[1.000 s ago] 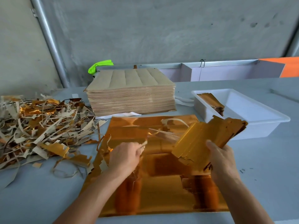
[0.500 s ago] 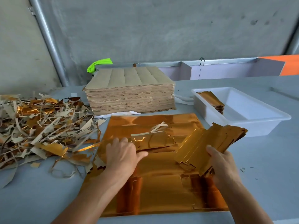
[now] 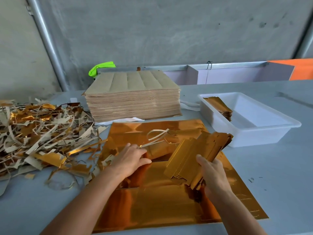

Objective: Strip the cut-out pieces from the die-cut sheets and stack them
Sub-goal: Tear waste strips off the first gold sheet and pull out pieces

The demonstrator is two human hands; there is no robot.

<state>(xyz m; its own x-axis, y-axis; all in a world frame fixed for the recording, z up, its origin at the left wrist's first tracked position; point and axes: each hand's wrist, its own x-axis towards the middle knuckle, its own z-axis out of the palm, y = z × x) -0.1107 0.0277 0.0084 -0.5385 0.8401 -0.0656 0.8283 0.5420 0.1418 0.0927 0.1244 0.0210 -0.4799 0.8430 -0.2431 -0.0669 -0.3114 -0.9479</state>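
Note:
A shiny gold die-cut sheet [image 3: 169, 206] lies flat on the grey table in front of me. My right hand [image 3: 214, 173] grips a fanned bundle of gold cut-out pieces [image 3: 199, 153] just above the sheet's right half. My left hand [image 3: 131, 160] pinches a gold piece with a pale waste strip [image 3: 157, 134] curling off it, at the sheet's middle. A tall stack of brown-backed die-cut sheets [image 3: 133, 100] stands behind. A small stack of finished gold pieces [image 3: 220, 106] sits in the white tray [image 3: 264, 136].
A heap of gold and pale waste strips [image 3: 37, 139] covers the table's left side, with loose scraps reaching the sheet's left edge. A neon green object [image 3: 101, 67] lies behind the stack. A concrete wall and a slanted metal pipe [image 3: 49, 46] stand at the back.
My left hand came down onto the sheet and took hold of a loosened gold piece with its waste strip. The bundle in my right hand dropped lower, closer to the sheet.

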